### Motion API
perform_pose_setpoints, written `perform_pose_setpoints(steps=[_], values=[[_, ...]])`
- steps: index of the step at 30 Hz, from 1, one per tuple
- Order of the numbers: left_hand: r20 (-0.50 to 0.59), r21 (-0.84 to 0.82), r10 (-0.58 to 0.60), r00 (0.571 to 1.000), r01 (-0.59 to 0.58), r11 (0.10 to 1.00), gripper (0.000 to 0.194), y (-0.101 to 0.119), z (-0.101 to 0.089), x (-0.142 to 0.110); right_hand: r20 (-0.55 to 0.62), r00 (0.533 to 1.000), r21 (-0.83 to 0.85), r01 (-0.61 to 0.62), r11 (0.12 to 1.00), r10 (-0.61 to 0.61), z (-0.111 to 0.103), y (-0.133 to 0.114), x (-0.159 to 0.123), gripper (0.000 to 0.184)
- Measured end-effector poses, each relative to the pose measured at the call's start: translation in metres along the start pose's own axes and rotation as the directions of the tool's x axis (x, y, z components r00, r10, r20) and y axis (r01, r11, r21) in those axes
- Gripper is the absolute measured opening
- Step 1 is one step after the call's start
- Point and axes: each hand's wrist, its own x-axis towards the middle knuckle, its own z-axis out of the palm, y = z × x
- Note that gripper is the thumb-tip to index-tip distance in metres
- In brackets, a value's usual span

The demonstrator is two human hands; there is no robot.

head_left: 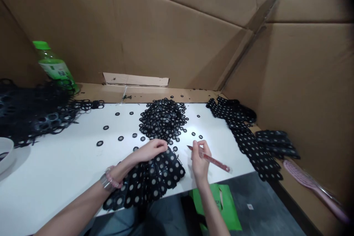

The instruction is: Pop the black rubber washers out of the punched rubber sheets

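My left hand has its fingers curled closed at the top edge of a black sheet dotted with pale round spots. That sheet drapes over the front edge of the white table, and part of it lies under my left forearm. Between the fingers and thumb of my right hand is a reddish pen-like tool, its dark pointed tip turned left toward the sheet. Just beyond my left hand rises a heap of small black rings with pale centres. Several loose rings lie scattered around the heap.
Tangled black ring webbing lies at the left beside a green bottle and a white bowl. More dotted black sheets trail down the right side. A pink hairbrush is farther right. Cardboard walls enclose the white table.
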Motion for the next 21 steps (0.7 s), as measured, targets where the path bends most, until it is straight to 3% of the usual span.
perform_pose_setpoints(steps=[2, 4, 7, 10, 12, 14, 16, 17, 20, 21], values=[[-0.012, -0.055, 0.015, 1.000, -0.016, 0.998, 0.023, 0.005, -0.003, -0.001, 0.098, 0.980, -0.269, 0.191, 0.944, -0.171, -0.020, 0.002, 0.017, 0.019], [-0.043, -0.124, -0.001, 0.999, -0.004, 0.992, 0.024, 0.012, -0.008, -0.003, 0.334, 0.895, -0.461, 0.428, 0.777, -0.295, -0.036, 0.008, 0.035, 0.013], [-0.113, -0.232, -0.003, 0.994, -0.024, 0.972, 0.025, 0.030, -0.018, -0.008, 0.605, 0.746, -0.547, 0.642, 0.536, -0.276, -0.046, 0.020, 0.055, 0.015], [-0.200, -0.287, 0.017, 0.980, -0.075, 0.955, 0.026, 0.054, -0.030, -0.013, 0.690, 0.693, -0.563, 0.695, 0.448, -0.208, -0.045, 0.025, 0.069, 0.024], [-0.233, -0.297, 0.037, 0.972, -0.108, 0.949, 0.026, 0.071, -0.039, -0.016, 0.681, 0.695, -0.521, 0.681, 0.515, -0.230, -0.041, 0.015, 0.076, 0.028], [-0.272, -0.262, 0.076, 0.959, -0.149, 0.953, 0.027, 0.087, -0.046, -0.018, 0.596, 0.745, -0.412, 0.603, 0.683, -0.298, -0.037, -0.010, 0.082, 0.027], [-0.330, -0.178, 0.126, 0.935, -0.193, 0.965, 0.026, 0.101, -0.051, -0.018, 0.492, 0.811, -0.186, 0.453, 0.872, -0.316, -0.032, -0.048, 0.084, 0.019], [-0.363, -0.131, 0.150, 0.920, -0.210, 0.969, 0.026, 0.107, -0.052, -0.019, 0.512, 0.805, -0.046, 0.376, 0.926, -0.301, -0.029, -0.069, 0.083, 0.020], [-0.450, -0.010, 0.214, 0.867, -0.245, 0.969, 0.024, 0.124, -0.055, -0.022, 0.675, 0.639, 0.234, 0.289, 0.928, -0.369, -0.017, -0.126, 0.072, 0.024], [-0.471, 0.018, 0.230, 0.851, -0.251, 0.968, 0.024, 0.129, -0.055, -0.024, 0.668, 0.639, 0.257, 0.284, 0.924, -0.382, -0.012, -0.139, 0.068, 0.020]])
